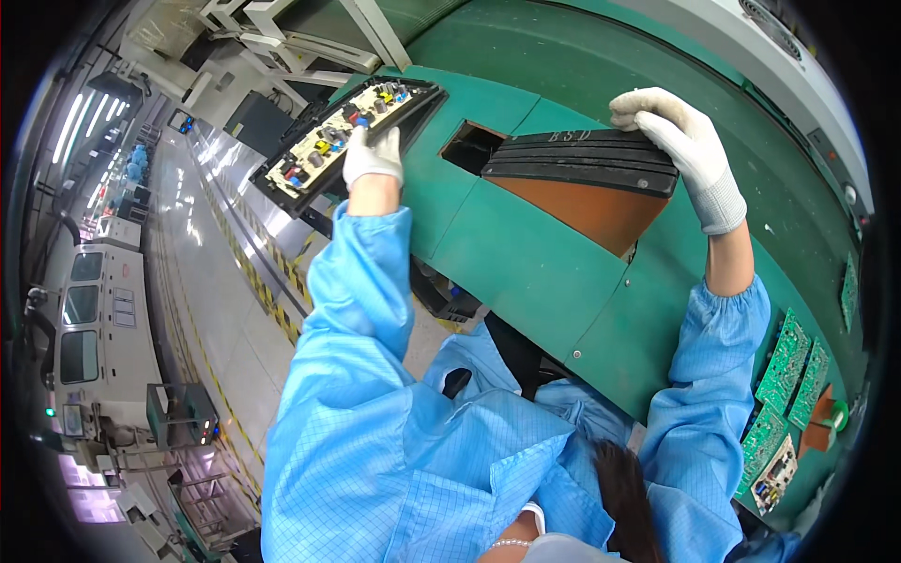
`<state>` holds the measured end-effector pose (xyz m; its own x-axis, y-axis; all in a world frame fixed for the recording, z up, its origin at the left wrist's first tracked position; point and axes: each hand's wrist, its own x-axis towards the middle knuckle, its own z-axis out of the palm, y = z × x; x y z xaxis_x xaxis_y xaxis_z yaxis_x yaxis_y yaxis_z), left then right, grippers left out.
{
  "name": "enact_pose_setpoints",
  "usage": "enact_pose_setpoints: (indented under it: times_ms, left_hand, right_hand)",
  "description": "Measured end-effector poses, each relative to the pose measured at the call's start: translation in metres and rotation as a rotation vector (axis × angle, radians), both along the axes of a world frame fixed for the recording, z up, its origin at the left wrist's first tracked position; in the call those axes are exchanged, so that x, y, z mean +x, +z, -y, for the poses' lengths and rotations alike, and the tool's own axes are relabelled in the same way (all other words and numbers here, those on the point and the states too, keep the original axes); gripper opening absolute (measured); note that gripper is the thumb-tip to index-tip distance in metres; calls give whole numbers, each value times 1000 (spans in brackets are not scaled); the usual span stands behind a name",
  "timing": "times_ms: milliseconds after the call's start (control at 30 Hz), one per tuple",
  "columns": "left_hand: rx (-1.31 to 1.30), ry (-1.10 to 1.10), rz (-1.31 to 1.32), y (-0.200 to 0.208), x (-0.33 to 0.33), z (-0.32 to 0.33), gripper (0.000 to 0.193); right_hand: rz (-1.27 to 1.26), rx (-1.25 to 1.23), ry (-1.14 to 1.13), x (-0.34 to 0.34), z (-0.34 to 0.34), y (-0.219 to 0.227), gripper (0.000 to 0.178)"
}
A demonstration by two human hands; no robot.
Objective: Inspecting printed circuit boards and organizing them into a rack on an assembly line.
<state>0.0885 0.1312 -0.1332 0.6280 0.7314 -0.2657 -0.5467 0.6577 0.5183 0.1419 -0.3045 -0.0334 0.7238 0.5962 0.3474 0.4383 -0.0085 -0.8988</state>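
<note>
My left hand [374,159], in a white glove, is at the near edge of a black tray [434,101], its fingers closed on the rim. In that tray sits a cream circuit board [324,141] crowded with small parts, some yellow, blue and red. My right hand [683,141], also gloved, curls over the far right end of a stack of black trays [582,161]. Its fingertips bend at the stack's back edge, partly out of sight. Below the stack shows an orange-brown panel [587,211].
The green worktop [526,253] has a rectangular opening [469,147] left of the stack. Several green circuit boards [781,366] lie at the far right, near a populated board [775,477]. A white metal frame [375,33] stands behind. Yellow-black floor tape [267,291] runs along the aisle.
</note>
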Motion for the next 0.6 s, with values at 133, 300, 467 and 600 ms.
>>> enact_pose_setpoints:
  times_ms: [133, 300, 467, 600]
  left_hand:
    - [-29, 23, 155, -35, 26, 12, 40]
    - [-96, 68, 181, -42, 18, 24, 50]
    - [-124, 44, 141, -31, 1, 28, 58]
    - [-157, -174, 35, -20, -20, 34, 70]
  right_hand:
    - [-24, 0, -33, -5, 0, 0, 32]
    - [-23, 7, -15, -5, 0, 2, 31]
    - [0, 24, 10, -2, 1, 1, 31]
    - [-19, 22, -10, -5, 1, 2, 32]
